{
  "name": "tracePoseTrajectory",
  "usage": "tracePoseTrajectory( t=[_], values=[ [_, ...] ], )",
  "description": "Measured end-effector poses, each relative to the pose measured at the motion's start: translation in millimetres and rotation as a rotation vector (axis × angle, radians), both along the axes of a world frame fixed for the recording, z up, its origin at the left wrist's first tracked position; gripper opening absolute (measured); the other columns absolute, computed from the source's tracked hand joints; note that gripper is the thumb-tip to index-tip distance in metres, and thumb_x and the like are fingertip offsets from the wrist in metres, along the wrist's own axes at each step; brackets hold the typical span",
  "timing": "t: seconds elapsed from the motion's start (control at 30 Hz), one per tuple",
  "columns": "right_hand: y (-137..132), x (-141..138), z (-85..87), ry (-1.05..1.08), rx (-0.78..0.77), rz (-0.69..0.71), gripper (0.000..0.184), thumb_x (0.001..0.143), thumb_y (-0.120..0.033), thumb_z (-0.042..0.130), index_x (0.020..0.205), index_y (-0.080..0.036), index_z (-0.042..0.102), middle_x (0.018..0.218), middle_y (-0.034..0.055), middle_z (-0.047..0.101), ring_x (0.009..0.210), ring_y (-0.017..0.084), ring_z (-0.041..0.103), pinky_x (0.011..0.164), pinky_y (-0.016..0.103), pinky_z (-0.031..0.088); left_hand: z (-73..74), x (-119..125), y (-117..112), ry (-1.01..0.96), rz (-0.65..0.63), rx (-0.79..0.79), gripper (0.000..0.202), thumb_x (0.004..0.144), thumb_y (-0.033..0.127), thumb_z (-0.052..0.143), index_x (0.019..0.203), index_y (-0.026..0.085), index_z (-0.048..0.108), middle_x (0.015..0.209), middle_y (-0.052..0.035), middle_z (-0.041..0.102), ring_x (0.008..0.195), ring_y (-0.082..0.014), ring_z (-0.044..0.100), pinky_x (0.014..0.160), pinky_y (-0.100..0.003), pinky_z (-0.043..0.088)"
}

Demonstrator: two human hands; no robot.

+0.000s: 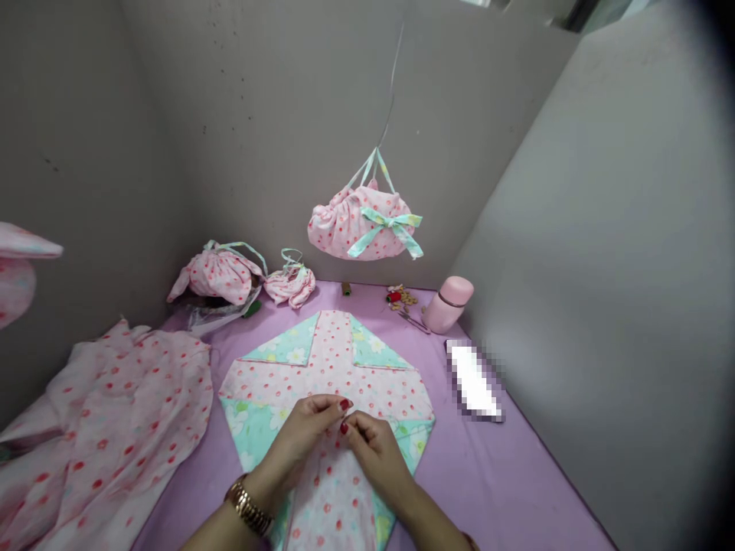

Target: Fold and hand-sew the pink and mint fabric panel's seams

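My left hand (310, 430), with a gold watch (249, 506) on its wrist, has thumb and forefinger pinched together over the middle of a spread cloth piece. Close beside it, my right hand (376, 450) makes a similar pinch, the fingertips nearly meeting. Whatever lies between the fingers is too small to make out. Under both hands is the dotted pink cloth piece (330, 375), laid flat, with turquoise floral corner panels (287, 344). Its near part is partly covered by my hands and forearms.
Dotted pink fabric (132, 405) lies heaped at left. Along the back are gathered cloth bags (221, 275), a brown spool (346, 289), a red thread spool (393, 297), small scissors (414, 322) and a pink flask (449, 304). A bow-tied bag (361, 222) hangs above. Grey walls enclose the purple tabletop (476, 474).
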State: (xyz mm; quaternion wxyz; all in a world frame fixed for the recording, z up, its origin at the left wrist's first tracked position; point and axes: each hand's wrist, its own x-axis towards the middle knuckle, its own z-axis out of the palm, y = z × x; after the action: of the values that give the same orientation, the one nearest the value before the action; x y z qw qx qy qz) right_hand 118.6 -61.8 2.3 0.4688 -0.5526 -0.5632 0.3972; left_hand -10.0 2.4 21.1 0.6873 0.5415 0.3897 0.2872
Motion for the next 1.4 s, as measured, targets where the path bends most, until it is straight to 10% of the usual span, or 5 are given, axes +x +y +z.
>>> tracePoseTrajectory(
  t=[0.27, 0.63, 1.07, 1.4],
  values=[
    [-2.6, 4.5, 6.5, -0.054, 0.040, -0.027, 0.029, 0.085, -0.036, 0.045, 0.061, -0.019, 0.045, 0.056, -0.0043, 0.038, 0.052, 0.010, 0.034, 0.051, 0.023, 0.027, 5.7, -4.7, 1.1, 0.313, -0.134, 0.800, 0.021, 0.086, 0.019, 0.049, 0.083, 0.022, 0.070, 0.079, -0.0038, 0.067, 0.079, -0.0191, 0.055, 0.073, -0.031, 0.042],
    [-0.6, 7.1, 9.1, -0.001, -0.057, -0.063, 0.024, 0.077, -0.025, 0.045, 0.055, -0.019, 0.037, 0.052, -0.0055, 0.031, 0.052, 0.010, 0.028, 0.050, 0.023, 0.023, -1.7, -4.0, 0.4, 0.528, -0.170, 1.189, 0.026, 0.086, 0.016, 0.049, 0.065, 0.017, 0.064, 0.064, -0.0039, 0.062, 0.068, -0.0177, 0.051, 0.065, -0.031, 0.041],
    [0.3, 7.6, 7.1, 0.074, -0.072, -0.108, 0.020, 0.073, -0.024, 0.046, 0.055, -0.018, 0.040, 0.053, -0.0048, 0.034, 0.053, 0.010, 0.030, 0.051, 0.023, 0.024, -5.5, -2.3, 2.0, 0.539, -0.090, 1.021, 0.022, 0.073, 0.011, 0.066, 0.056, 0.016, 0.051, 0.061, -0.0004, 0.056, 0.066, -0.0168, 0.050, 0.062, -0.029, 0.037],
    [4.6, 7.6, 0.7, 0.366, -0.221, -0.153, 0.016, 0.068, -0.025, 0.050, 0.054, -0.019, 0.044, 0.044, -0.0088, 0.028, 0.043, 0.007, 0.019, 0.043, 0.023, 0.014, -4.3, 2.4, 0.3, -0.049, -0.073, 0.268, 0.019, 0.069, 0.015, 0.061, 0.058, 0.019, 0.045, 0.072, -0.0003, 0.057, 0.067, -0.0140, 0.053, 0.063, -0.026, 0.040]
  ],
)
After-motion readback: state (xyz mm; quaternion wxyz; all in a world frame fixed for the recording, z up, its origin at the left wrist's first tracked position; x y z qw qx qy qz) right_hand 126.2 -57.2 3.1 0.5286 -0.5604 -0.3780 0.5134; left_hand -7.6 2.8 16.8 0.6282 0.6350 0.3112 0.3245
